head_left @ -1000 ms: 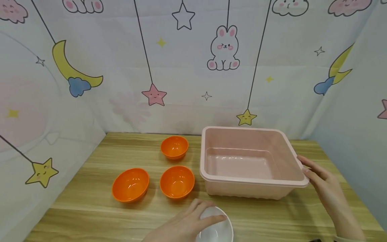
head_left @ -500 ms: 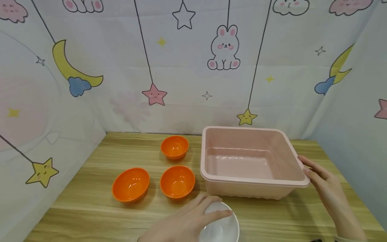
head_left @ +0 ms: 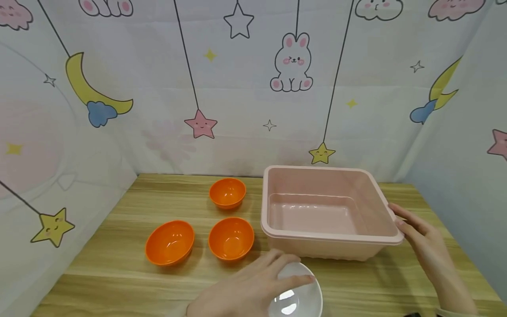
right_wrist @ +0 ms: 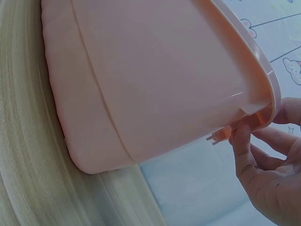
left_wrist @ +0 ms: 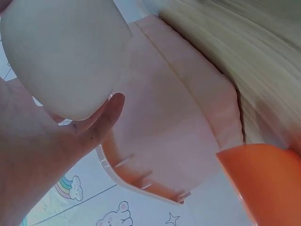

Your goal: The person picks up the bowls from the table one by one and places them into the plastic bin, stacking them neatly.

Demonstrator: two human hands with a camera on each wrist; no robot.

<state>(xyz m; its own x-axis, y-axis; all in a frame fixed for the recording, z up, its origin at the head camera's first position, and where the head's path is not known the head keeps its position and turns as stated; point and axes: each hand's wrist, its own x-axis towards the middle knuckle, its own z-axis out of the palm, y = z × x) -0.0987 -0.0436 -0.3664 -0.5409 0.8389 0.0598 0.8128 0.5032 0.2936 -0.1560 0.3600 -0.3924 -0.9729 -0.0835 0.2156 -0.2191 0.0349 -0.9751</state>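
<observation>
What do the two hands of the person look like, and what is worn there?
The left hand and right hand are bare, with no glove or ring visible. Below the right hand shows a thin, pale sleeve edge; the small black piece near it is too cropped to identify.

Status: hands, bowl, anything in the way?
Left hand holds white bowl in front of pink bin. Right hand grips bin's rim. Three orange bowls left of bin, none between it and white bowl.

Bench [head_left: 115, 264]: is showing wood grain.
Orange bowls [head_left: 231, 239]: two are sitting side by side on the left, a third farther back.
Cloth [head_left: 241, 83]: is hanging at the far side, displaying a printed rabbit [head_left: 292, 66].
</observation>
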